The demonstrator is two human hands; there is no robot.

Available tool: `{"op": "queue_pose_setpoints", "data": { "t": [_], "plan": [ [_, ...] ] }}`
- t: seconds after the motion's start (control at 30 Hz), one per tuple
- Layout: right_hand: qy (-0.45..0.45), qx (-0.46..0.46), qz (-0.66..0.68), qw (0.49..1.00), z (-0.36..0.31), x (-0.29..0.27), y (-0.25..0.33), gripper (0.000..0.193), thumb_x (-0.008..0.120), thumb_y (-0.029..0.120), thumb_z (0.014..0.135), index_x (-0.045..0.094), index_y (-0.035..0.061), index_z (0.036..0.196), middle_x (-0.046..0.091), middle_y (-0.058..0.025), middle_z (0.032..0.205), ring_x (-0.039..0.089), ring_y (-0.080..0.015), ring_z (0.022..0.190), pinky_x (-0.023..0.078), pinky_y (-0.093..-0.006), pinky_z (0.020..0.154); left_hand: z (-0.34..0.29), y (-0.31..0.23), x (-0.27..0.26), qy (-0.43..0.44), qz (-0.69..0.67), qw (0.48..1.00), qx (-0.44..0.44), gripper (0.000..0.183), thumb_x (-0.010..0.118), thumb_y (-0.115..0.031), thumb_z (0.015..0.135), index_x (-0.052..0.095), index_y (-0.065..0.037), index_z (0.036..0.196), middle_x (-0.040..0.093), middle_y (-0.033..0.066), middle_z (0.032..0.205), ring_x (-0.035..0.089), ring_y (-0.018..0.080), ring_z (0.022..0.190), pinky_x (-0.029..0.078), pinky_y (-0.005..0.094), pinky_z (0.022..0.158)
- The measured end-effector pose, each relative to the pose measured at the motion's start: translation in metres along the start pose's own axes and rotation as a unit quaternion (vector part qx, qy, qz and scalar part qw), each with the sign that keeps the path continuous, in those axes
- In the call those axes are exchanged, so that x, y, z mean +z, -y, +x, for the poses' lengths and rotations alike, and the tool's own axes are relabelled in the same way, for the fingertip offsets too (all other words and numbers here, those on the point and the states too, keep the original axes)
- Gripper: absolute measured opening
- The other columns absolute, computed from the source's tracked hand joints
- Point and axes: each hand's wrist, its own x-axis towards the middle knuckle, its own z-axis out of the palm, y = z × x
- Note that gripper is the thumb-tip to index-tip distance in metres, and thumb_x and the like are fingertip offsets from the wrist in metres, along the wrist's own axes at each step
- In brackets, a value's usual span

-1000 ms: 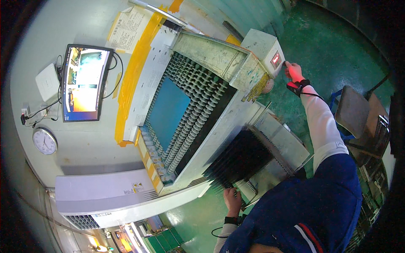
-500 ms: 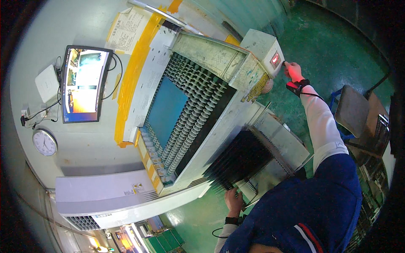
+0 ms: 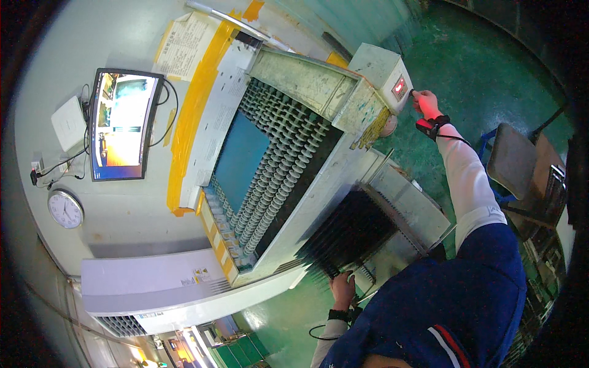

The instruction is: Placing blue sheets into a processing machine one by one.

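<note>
My right hand (image 3: 426,103) reaches out at the upper right, its fingers pinched on a small dark knob (image 3: 412,94) at the side of a pale control box (image 3: 379,69) with a lit red display. At the lower middle, my left hand (image 3: 342,289) is closed at the near corner of a black slotted rack (image 3: 348,230), the fingertips partly hidden. The rack rests tilted on a pale stand beside the roller conveyor. On the conveyor's rows of ridged rollers (image 3: 282,159) lies a flat blue panel (image 3: 242,153).
A monitor (image 3: 123,126) and a round clock (image 3: 65,208) hang on the wall at left. Below the conveyor's left end stands a long white unit (image 3: 153,279). A chair (image 3: 516,161) is at the right. Yellow tape (image 3: 190,129) edges the machine's cover.
The blue panel has shifted slightly to the left along the rollers. My left hand has moved up a little at the rack's corner. My right hand stays at the knob.
</note>
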Motion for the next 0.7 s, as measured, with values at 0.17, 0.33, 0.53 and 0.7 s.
{"op": "queue_pose_setpoints", "data": {
  "t": [0.17, 0.33, 0.53, 0.7],
  "plan": [
    [0.019, 0.000, 0.034, 0.999, 0.010, -0.010, -0.004, 0.026, 0.069, 0.022, 0.082, 0.057, 0.0002, 0.088, 0.057, -0.0058, 0.069, 0.053, -0.0149, 0.048, 0.037, -0.0295, 0.040, 0.008, -0.003, -0.003, -0.005, -0.045, 0.999, 0.018, 0.022, 0.062, -0.026, 0.084, 0.070, -0.010, 0.098, 0.065, 0.0168, 0.083, 0.062, 0.0365, 0.080, 0.049, 0.0453, 0.071],
    [0.026, -0.015, 0.056, 0.998, 0.007, -0.004, -0.005, 0.026, 0.070, 0.019, 0.081, 0.056, 0.0002, 0.091, 0.057, -0.0055, 0.069, 0.053, -0.0144, 0.049, 0.038, -0.0287, 0.040, 0.015, 0.001, 0.007, 0.060, -0.014, 0.998, -0.006, 0.030, 0.059, -0.034, 0.087, 0.068, -0.012, 0.107, 0.067, 0.0166, 0.098, 0.062, 0.0368, 0.090, 0.050, 0.0466, 0.077],
    [0.002, -0.008, 0.027, 1.000, 0.003, -0.003, -0.003, 0.027, 0.071, 0.020, 0.081, 0.056, 0.0016, 0.092, 0.056, -0.0042, 0.069, 0.053, -0.0135, 0.050, 0.040, -0.0283, 0.042, 0.021, -0.018, -0.005, 0.108, 0.022, 0.994, -0.014, 0.033, 0.057, -0.036, 0.088, 0.066, -0.008, 0.102, 0.066, 0.0180, 0.096, 0.062, 0.0373, 0.090, 0.050, 0.0471, 0.075],
    [0.028, -0.011, 0.060, 0.998, 0.015, -0.008, -0.011, 0.027, 0.072, 0.021, 0.080, 0.057, 0.0021, 0.091, 0.057, -0.0036, 0.070, 0.053, -0.0135, 0.051, 0.041, -0.0283, 0.043, 0.016, -0.020, -0.012, 0.102, 0.066, 0.993, 0.004, 0.027, 0.053, -0.028, 0.090, 0.068, -0.010, 0.102, 0.067, 0.0148, 0.093, 0.064, 0.0346, 0.089, 0.050, 0.0463, 0.076]
  ]
}}
